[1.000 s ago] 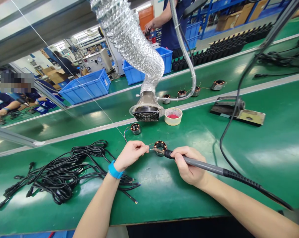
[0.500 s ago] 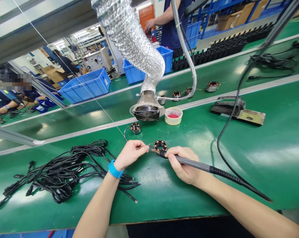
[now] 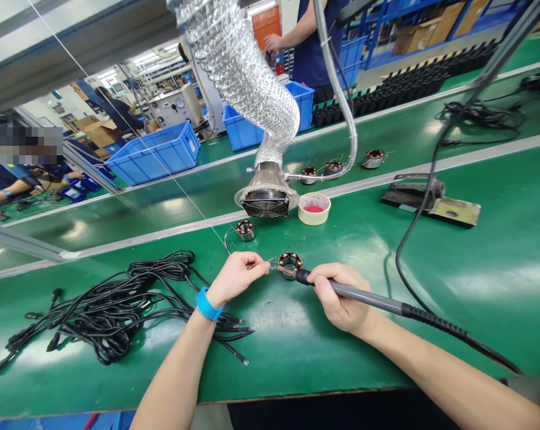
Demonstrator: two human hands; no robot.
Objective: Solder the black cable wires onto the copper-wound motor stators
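Note:
My right hand (image 3: 341, 295) is wrapped round the grey handle of a soldering iron (image 3: 364, 295), whose tip points left, in front of a motor stator (image 3: 290, 258) with copper windings. Thumb and forefinger of my left hand (image 3: 241, 275) are pinched on a thin wire (image 3: 272, 263) beside that stator. The iron's tip is close to the wire; whether they touch I cannot tell. Another stator (image 3: 245, 230) stands behind my left hand, with a cable running from it. A bundle of black power cables (image 3: 117, 304) lies to the left, some with bare coloured wire ends.
A fume extractor hood (image 3: 266, 194) hangs over the bench by a tape roll (image 3: 314, 209). At right sits a soldering iron stand (image 3: 431, 200). Several stators (image 3: 373, 158) lie on the conveyor (image 3: 189, 203) beyond, with blue crates (image 3: 156, 154) behind. Other people work at the back.
My right hand has drawn the soldering iron slightly to the right, away from my left fingers. My left hand stays nearly still. The stators on the conveyor have shifted left.

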